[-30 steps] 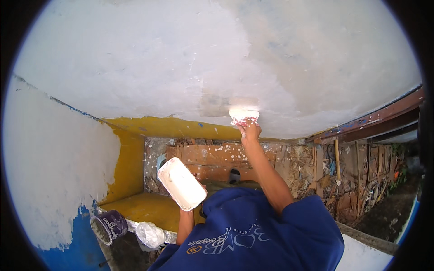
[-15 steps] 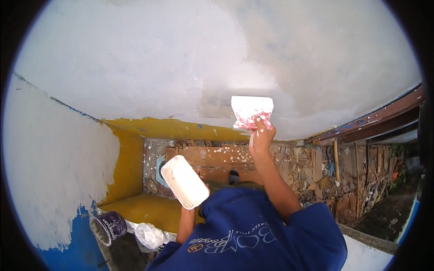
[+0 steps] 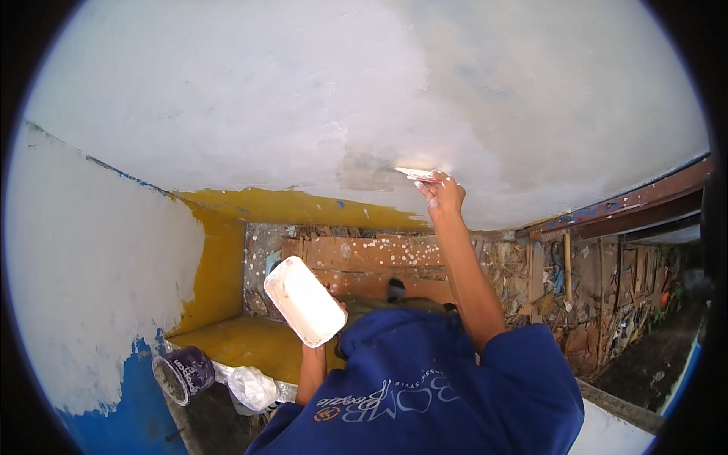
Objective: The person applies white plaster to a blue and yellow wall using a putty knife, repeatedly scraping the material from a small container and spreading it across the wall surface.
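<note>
Turned edge-on since the earlier frame, the spreader (image 3: 418,175) juts from the pinching right hand (image 3: 446,196), seemingly light, stiff (slick where smeared), best held by its back edge; the left hand (image 3: 342,305), partly hidden, grips the tray (image 3: 287,315).

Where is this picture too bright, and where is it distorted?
Head view: the white tray looks washed out, its inside showing little detail; also in the head view, the brown beam bows toward the right rim, and the picture's corners fall to black.
</note>
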Motion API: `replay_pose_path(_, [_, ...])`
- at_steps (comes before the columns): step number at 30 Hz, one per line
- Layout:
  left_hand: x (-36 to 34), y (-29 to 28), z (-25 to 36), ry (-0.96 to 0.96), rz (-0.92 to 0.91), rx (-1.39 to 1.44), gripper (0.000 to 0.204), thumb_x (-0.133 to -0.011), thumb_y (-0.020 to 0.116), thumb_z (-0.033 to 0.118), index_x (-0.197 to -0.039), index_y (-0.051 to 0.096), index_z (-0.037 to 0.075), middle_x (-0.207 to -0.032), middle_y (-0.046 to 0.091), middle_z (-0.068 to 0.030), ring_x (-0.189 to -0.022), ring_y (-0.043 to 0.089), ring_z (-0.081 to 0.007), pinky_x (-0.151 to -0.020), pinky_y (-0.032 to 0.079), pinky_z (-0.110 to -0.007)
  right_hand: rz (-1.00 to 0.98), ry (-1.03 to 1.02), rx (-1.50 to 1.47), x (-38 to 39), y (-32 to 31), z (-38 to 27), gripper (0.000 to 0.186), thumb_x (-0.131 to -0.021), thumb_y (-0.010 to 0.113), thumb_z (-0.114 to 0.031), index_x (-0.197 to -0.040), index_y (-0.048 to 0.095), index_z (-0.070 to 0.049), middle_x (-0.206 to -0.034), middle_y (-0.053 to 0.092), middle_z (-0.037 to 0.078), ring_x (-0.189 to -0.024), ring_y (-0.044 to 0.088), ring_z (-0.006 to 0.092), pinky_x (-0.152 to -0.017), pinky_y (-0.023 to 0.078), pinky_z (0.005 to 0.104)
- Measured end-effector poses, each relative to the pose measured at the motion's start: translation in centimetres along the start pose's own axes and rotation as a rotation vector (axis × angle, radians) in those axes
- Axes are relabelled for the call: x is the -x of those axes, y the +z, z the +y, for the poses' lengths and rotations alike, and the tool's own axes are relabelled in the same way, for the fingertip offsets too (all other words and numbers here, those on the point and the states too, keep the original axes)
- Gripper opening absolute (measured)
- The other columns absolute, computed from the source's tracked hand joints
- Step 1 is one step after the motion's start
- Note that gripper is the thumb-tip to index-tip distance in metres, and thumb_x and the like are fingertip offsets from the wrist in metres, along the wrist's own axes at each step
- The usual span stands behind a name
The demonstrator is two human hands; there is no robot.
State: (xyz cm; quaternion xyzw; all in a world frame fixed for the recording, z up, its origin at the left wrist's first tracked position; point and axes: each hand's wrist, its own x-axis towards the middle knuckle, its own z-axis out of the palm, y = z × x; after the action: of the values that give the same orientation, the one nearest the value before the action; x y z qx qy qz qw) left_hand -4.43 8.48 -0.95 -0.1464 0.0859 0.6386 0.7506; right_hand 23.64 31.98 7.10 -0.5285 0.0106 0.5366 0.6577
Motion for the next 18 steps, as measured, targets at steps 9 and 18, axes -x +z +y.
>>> replay_pose_path(9, [-0.1,1.1,-1.1,0.008,-0.054,-0.208,0.051,-0.087,0.054,0.051,-0.12,0.055,0.012,-0.105,0.061,-0.0077,-0.093,0.058,-0.0194,-0.083,0.048,-0.034,0.015,0.161,-0.022,-3.9,-7.5,9.6,0.028,-0.089,0.056,-0.006,-0.114,0.048,0.005,-0.105,0.058,0.014,-0.089,0.064,0.0266,-0.069,0.061,0.0395])
replay_pose_path(18, [-0.6,2.4,-1.3,0.031,-0.069,-0.166,0.051,-0.09,0.05,0.049,-0.125,0.051,0.012,-0.111,0.06,-0.0102,-0.09,0.06,-0.0223,-0.081,0.05,-0.035,0.057,-0.048,-0.064,-0.2,-2.7,6.3,0.026,-0.088,0.052,0.001,-0.112,0.048,0.01,-0.104,0.057,0.017,-0.092,0.062,0.0298,-0.079,0.058,0.0449])
